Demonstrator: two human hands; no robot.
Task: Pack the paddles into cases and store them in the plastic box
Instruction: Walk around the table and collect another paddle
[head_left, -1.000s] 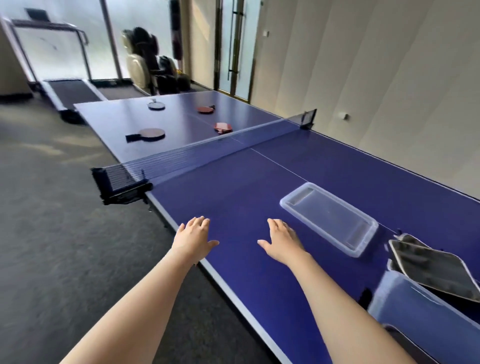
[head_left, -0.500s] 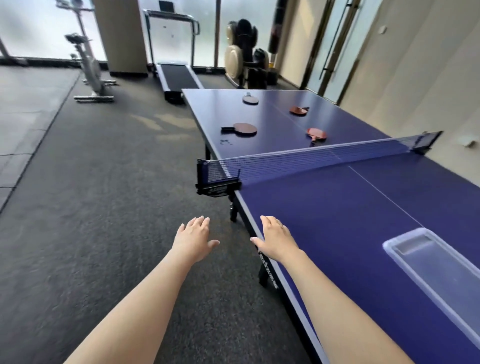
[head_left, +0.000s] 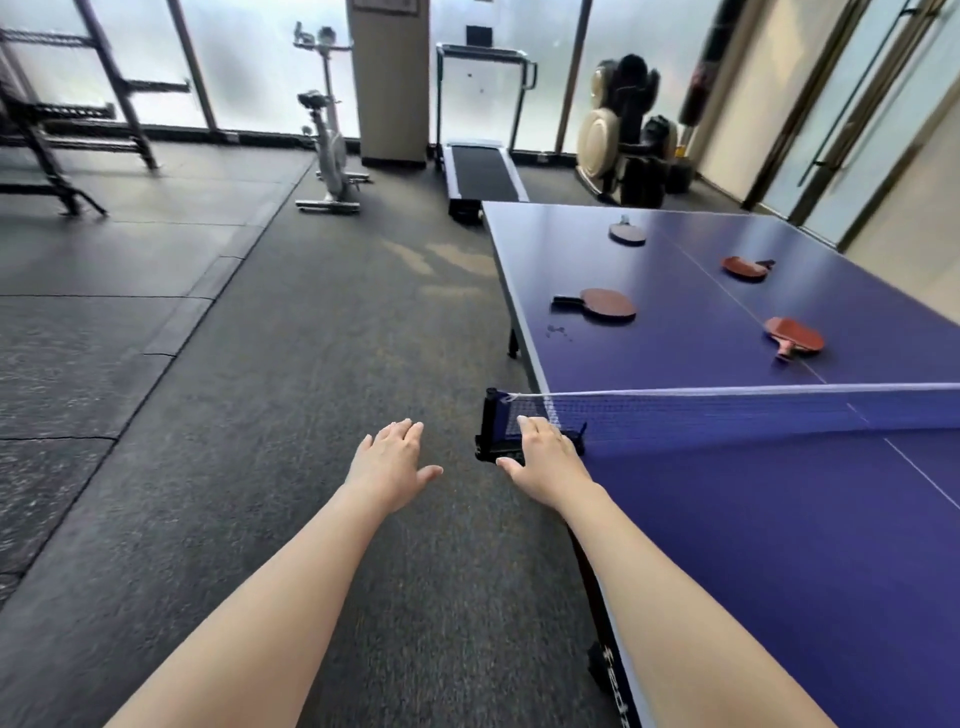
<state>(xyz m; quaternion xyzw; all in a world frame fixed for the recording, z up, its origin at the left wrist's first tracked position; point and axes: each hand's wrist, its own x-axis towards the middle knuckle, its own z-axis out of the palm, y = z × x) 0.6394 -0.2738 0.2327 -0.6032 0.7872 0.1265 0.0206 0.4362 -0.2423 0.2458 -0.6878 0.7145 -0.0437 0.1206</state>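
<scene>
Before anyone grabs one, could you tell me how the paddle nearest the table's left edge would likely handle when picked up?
The paddle lies flat, so it probably won't roll. It looks thin and rigid, likely light. Its handle points toward the table edge, probably an easy grip.

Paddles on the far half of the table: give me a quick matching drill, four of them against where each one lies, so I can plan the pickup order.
Column one:
1. Paddle with black handle pointing left
2. Paddle with red handle pointing toward the net
3. Dark-faced paddle
4. Red paddle with dark handle pointing right

Column two:
A. Farthest from the net, near the treadmill end
B. Right of the centre line, closest to the net
C. Left of the centre line, by the table's left edge
D. Right of the centre line, farther back

Pairs: 1-C, 2-B, 3-A, 4-D
</scene>
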